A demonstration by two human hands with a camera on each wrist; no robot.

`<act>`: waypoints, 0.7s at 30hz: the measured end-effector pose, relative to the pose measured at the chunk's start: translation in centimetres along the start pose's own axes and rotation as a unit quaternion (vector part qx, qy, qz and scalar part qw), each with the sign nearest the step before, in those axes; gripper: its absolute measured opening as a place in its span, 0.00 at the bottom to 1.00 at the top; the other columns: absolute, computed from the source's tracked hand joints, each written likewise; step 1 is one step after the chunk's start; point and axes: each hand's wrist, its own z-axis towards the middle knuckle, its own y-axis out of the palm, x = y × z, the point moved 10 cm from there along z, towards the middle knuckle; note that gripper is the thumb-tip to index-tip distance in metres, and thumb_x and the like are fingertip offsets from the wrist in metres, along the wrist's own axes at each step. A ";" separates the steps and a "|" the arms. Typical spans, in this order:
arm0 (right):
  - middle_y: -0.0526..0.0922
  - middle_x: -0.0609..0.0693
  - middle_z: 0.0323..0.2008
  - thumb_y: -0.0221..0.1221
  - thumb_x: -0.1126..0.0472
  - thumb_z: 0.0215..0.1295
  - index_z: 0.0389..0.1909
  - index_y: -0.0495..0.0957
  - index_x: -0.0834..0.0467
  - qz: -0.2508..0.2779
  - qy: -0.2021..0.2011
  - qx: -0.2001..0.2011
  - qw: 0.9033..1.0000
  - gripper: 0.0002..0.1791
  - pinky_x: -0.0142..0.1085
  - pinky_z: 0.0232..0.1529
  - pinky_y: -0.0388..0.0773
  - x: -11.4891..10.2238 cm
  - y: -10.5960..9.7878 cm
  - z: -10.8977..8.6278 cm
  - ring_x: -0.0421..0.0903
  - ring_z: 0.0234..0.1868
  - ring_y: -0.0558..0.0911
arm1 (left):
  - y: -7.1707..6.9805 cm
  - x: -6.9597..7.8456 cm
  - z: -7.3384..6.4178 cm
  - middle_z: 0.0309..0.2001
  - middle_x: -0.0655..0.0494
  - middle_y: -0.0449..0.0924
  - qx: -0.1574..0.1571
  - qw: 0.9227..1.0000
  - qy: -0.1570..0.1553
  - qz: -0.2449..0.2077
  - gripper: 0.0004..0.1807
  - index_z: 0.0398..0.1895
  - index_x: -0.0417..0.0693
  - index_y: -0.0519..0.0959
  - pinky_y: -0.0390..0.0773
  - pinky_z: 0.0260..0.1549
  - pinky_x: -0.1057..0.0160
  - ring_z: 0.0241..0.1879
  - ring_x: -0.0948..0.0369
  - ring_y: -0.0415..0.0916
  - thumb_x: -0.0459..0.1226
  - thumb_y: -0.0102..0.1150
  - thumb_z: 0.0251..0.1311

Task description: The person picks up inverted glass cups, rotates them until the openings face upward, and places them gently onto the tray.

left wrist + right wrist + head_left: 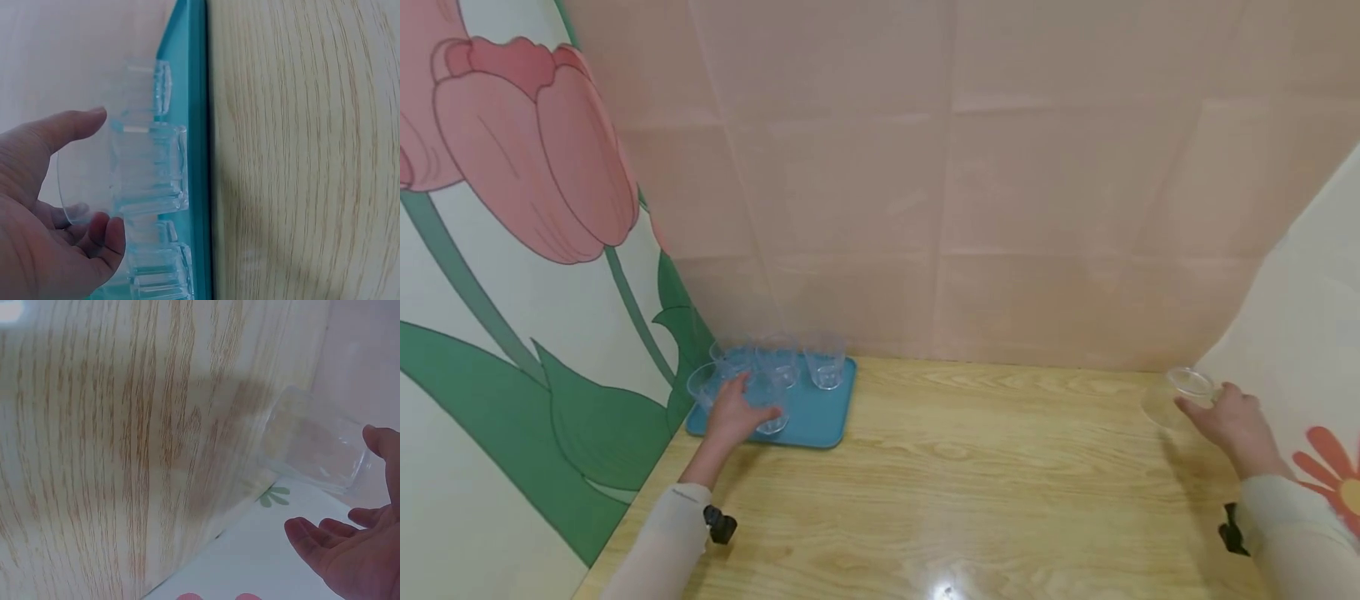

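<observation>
My left hand (733, 412) grips a clear plastic cup (150, 165) near its rim, thumb on one side and curled fingers on the other. That cup's base sits low over the front part of a blue tray (820, 429). Other clear cups (827, 375) stand around it on the tray, mouths up. At the far right my right hand (1236, 421) is spread beside another clear cup (312, 444), which appears upside down on the table. In the right wrist view the thumb is close to the cup's upper end, while the fingers lie apart from it.
A wood-grain table (970, 475) stretches between the hands. Pinkish sheeting (940, 183) hangs along its back edge. A panel with painted tulips (535, 142) borders the left side, and a pale flower-printed panel (1315, 308) borders the right.
</observation>
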 end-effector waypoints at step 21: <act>0.56 0.91 0.45 0.52 0.31 0.68 0.56 0.45 0.91 -0.054 0.010 -0.040 0.998 0.60 0.69 0.45 0.71 -0.2 0.4 3.0 0.85 0.46 0.66 | 0.1 -0.9 0.5 0.74 0.30 0.54 -0.001 1.000 -0.014 0.026 0.56 0.79 0.37 0.51 0.67 0.62 0.33 0.69 0.33 0.60 0.51 0.73 0.56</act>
